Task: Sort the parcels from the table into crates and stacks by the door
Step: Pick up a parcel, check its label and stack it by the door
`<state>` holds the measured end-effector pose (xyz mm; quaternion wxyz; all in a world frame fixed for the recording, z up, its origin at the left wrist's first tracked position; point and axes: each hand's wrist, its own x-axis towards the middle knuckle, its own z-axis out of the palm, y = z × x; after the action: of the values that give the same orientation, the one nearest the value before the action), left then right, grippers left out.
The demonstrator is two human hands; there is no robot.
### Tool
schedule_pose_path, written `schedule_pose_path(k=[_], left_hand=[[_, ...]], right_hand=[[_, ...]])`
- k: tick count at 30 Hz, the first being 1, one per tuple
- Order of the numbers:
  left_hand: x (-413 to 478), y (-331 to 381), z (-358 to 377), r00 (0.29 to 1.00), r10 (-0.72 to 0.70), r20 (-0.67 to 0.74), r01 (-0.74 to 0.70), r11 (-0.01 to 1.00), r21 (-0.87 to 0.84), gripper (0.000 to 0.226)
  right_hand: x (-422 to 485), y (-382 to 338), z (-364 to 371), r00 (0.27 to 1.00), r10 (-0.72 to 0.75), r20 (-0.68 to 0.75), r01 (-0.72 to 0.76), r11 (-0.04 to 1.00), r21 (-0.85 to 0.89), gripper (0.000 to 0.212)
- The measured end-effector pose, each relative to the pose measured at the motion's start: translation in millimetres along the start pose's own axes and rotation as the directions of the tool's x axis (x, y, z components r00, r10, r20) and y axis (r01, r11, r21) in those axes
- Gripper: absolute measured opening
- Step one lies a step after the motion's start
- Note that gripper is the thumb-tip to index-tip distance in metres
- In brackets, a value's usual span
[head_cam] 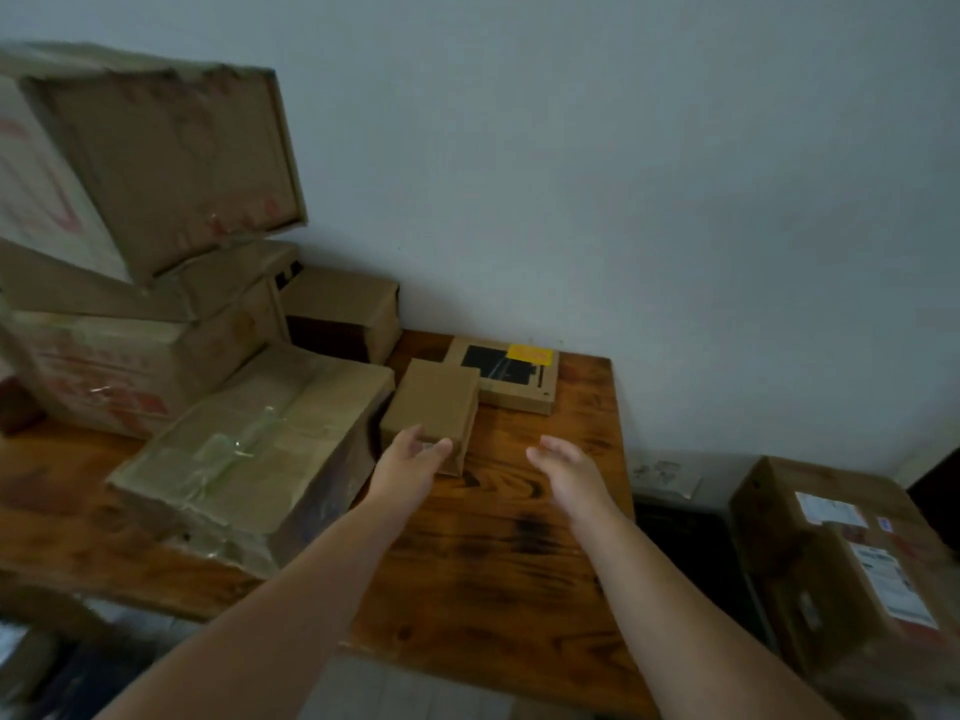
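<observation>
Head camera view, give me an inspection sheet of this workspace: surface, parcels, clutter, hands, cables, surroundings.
Surface: brown wooden table, dark marks in the grain.
Job's things: small plain brown cardboard box mid-table; flat cardboard box with black panel and yellow label behind it by the wall; large taped brown carton to its left; stacked big cartons far left, top one tilted.
Clutter: nothing seen.
Hands: left hand open, fingertips at the small box's near edge; right hand open over the table, apart from it.
Cables: nothing seen.
Surroundings: pale wall; labelled cartons beyond the table's right end.
</observation>
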<state>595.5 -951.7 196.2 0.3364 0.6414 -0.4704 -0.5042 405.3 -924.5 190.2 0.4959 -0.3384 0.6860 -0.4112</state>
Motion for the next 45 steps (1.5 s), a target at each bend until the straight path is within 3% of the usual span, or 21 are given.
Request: schedule_pose_path(k=[14, 18, 24, 28, 32, 36, 40, 42, 45], left_hand=[[102.7, -21.8, -23.8, 0.990, -0.137, -0.036, 0.141, 0.980, 0.142, 0.066], [124.8, -19.8, -24.9, 0.981, -0.194, -0.016, 0.194, 0.971, 0.136, 0.054], [138.3, -19.7, -23.9, 0.984, -0.176, 0.036, 0.168, 0.970, 0.174, 0.048], [135.7, -8.4, -28.4, 0.998, -0.046, 0.039, 0.038, 0.980, 0.194, 0.053], [125.6, 10.2, -46.3, 0.986, 0.147, 0.083, -0.151, 0.988, 0.044, 0.032], [114.6, 23.8, -66.5, 0.960, 0.253, 0.124, -0.255, 0.967, 0.004, 0.024], [109.3, 31.3, -72.1, 0.940, 0.278, 0.199, -0.281, 0.960, -0.014, 0.041], [106.6, 34.3, -73.4, 0.892, 0.315, 0.324, -0.326, 0.945, -0.020, 0.061], [106.1, 43.0, -73.5, 0.787, 0.384, 0.483, -0.479, 0.873, 0.086, 0.091]], right_hand=[[60.3, -15.8, 98.5, 0.993, 0.113, -0.042, -0.117, 0.986, -0.117, 0.064], [87.7, -14.0, 110.8, 0.986, 0.164, -0.013, -0.163, 0.966, -0.200, 0.076], [101.8, -7.1, 119.6, 0.991, 0.118, 0.067, -0.100, 0.967, -0.233, 0.057], [97.1, -14.8, 114.7, 0.999, 0.054, 0.000, -0.053, 0.979, -0.198, 0.057], [86.5, -34.2, 103.8, 0.996, -0.031, -0.083, 0.025, 0.997, -0.067, 0.061], [68.6, -48.4, 101.2, 0.980, -0.134, -0.150, 0.149, 0.984, 0.094, 0.042], [54.0, -60.0, 102.2, 0.954, -0.184, -0.237, 0.212, 0.972, 0.097, 0.024], [49.1, -66.8, 97.2, 0.935, -0.161, -0.317, 0.200, 0.975, 0.095, 0.012], [42.8, -77.8, 86.3, 0.921, -0.108, -0.373, 0.147, 0.986, 0.076, 0.024]])
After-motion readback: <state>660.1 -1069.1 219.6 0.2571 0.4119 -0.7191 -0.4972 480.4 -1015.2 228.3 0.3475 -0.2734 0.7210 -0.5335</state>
